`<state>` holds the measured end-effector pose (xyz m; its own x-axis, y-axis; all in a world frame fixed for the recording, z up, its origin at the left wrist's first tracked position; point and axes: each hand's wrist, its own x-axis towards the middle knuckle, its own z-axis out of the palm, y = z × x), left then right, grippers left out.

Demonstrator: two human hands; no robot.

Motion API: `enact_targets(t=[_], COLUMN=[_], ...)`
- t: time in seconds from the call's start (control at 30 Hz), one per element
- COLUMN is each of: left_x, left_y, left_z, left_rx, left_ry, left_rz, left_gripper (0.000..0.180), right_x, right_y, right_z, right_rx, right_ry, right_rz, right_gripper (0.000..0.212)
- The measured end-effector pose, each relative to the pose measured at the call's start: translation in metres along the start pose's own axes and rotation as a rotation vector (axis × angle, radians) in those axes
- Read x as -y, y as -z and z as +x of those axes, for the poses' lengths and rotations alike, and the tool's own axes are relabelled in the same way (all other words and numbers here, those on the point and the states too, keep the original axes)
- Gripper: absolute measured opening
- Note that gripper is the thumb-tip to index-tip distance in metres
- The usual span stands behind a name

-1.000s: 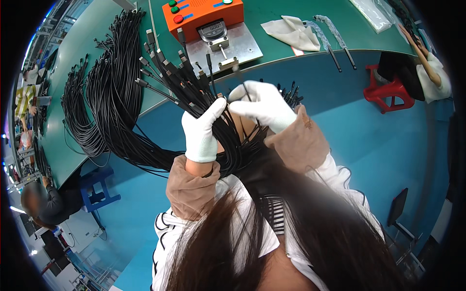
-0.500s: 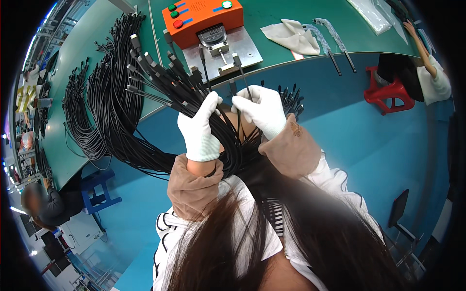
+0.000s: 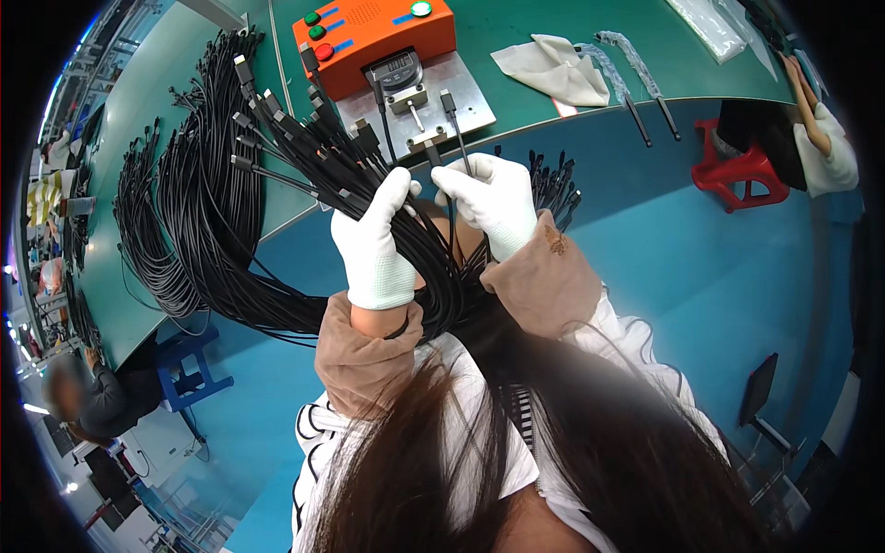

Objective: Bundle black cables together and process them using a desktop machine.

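Observation:
My left hand [image 3: 376, 244], in a white glove, is closed around black cables. A bundle of black cables [image 3: 313, 152] with plug ends fanned out lies across and beside it, and one cable rises upright from near its fingertips. My right hand [image 3: 493, 205], also gloved, pinches a black cable [image 3: 461, 138] whose plug [image 3: 449, 101] points up. Between the hands a dark connector [image 3: 435, 155] stands at the front edge of the metal fixture [image 3: 461, 88]; whether it touches is unclear. Behind is an orange test box [image 3: 373, 41] with buttons and a small digital gauge [image 3: 398, 74].
Large cable bundles [image 3: 207, 175] hang over the left side of the green table [image 3: 544, 18]. A pale cloth [image 3: 551, 72] and two wrapped cables [image 3: 636, 78] lie right of the fixture. More cable ends [image 3: 553, 180] show beyond my right hand. A red stool [image 3: 742, 166] and a blue stool [image 3: 194, 369] stand apart.
My right hand has shifted slightly left and up, bringing the dark connector nearer the fixture's front edge. The box and fixture sit a little further left in view. Both hands keep their grips.

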<state>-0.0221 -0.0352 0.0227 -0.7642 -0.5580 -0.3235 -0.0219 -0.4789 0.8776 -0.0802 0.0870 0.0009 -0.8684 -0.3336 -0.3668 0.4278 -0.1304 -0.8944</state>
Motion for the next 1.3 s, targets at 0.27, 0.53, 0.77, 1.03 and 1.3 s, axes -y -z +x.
enact_targets(t=[0.27,0.53,0.77,1.03,1.3], left_x=[0.001,0.002,-0.004,-0.003,-0.003], left_y=[0.005,0.005,-0.004,-0.004,-0.004], left_z=[0.000,0.002,0.002,-0.001,0.002], left_rx=[0.050,0.040,0.045,0.017,0.023], left_ry=[-0.008,-0.018,-0.053,-0.035,-0.034], left_rz=[0.039,0.039,-0.022,-0.002,0.001], left_gripper=[0.016,0.016,0.013,0.011,0.011], right_x=[0.000,0.007,0.010,0.011,0.010], right_y=[0.002,0.002,0.001,0.001,0.002], right_z=[0.001,-0.001,0.003,0.004,0.006], right_rx=[-0.005,-0.004,0.005,0.024,0.033], right_ry=[0.029,0.000,0.029,0.024,0.033], right_rz=[-0.042,-0.077,-0.042,-0.078,-0.052], right_gripper=[0.018,0.015,0.016,0.017,0.017])
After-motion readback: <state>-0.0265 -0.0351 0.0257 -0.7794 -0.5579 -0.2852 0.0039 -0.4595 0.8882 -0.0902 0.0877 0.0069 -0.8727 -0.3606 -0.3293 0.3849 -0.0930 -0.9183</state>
